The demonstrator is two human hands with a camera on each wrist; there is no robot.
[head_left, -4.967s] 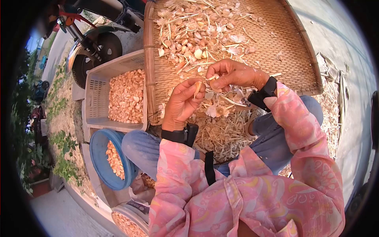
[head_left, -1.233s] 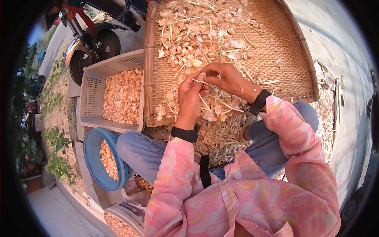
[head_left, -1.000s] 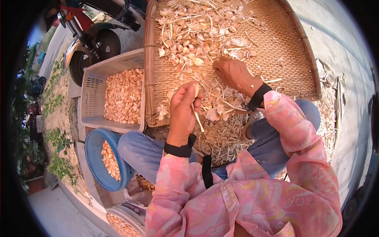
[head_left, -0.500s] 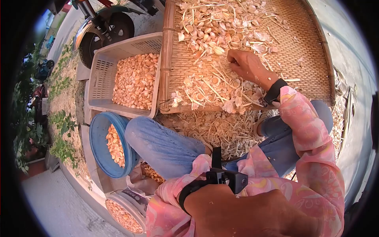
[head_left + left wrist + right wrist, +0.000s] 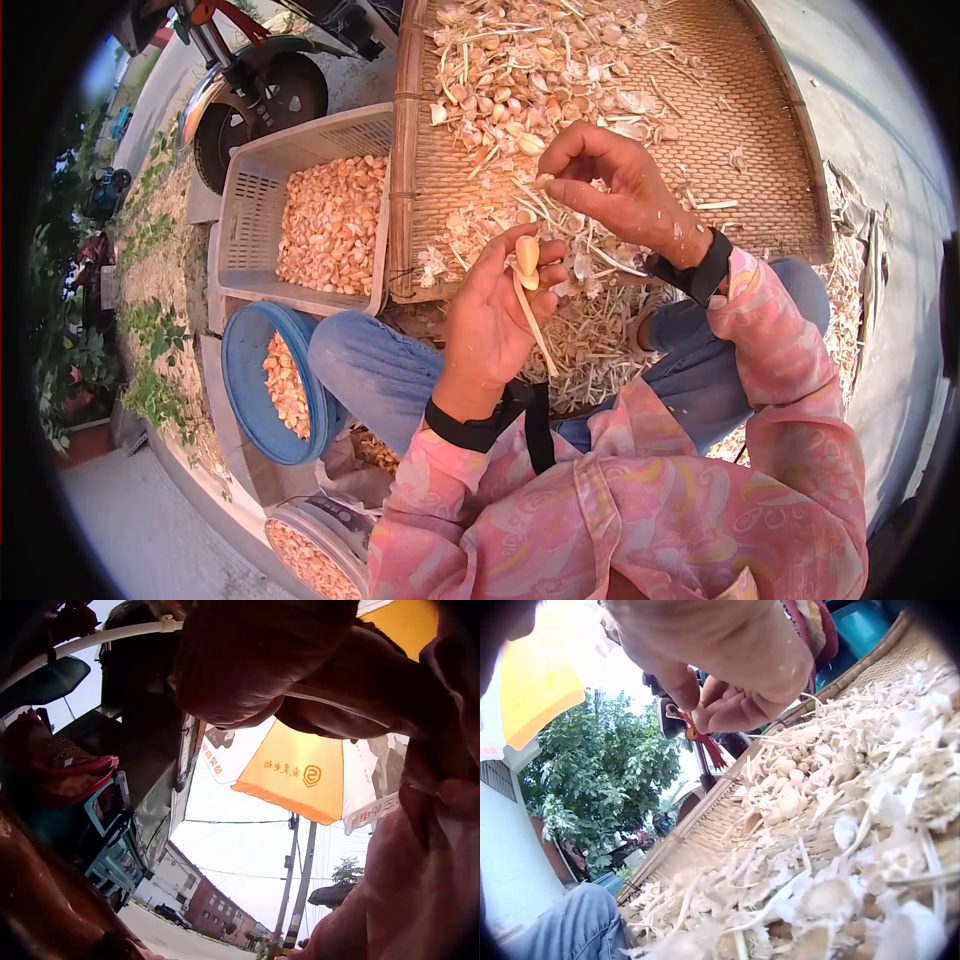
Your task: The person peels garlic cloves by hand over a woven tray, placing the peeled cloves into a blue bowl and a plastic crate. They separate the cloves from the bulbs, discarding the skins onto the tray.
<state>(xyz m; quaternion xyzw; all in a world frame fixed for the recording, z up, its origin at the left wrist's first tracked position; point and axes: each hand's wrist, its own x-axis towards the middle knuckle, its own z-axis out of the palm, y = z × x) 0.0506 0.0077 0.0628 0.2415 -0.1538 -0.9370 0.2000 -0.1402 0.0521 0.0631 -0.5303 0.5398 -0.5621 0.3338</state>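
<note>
My left hand [image 5: 482,335] is turned palm up in front of the tray's near edge. Its curled fingers hold a peeled yellowish garlic clove [image 5: 527,256] and a thin dry stem [image 5: 538,335] that points down toward the lap. Just to the right and farther forward, my right hand [image 5: 635,200] pinches a small pale piece [image 5: 544,183] between thumb and forefinger; I cannot tell whether it is clove or skin. The two hands are apart, over the woven tray [image 5: 690,110]. Loose garlic cloves [image 5: 510,100] and skins lie heaped on its far part.
Left of the tray stands a plastic crate [image 5: 250,215] of cloves. Nearer are a blue bucket [image 5: 240,385] and a white bucket [image 5: 345,555] with cloves. Dry stems [image 5: 590,370] cover the ground between the knees. A motorbike wheel [image 5: 300,100] stands beyond the crate.
From beside the tray, the left hand dropped to the torso, then came back up, palm up, with clove and stem. The right hand has lifted from the tray with a small piece.
</note>
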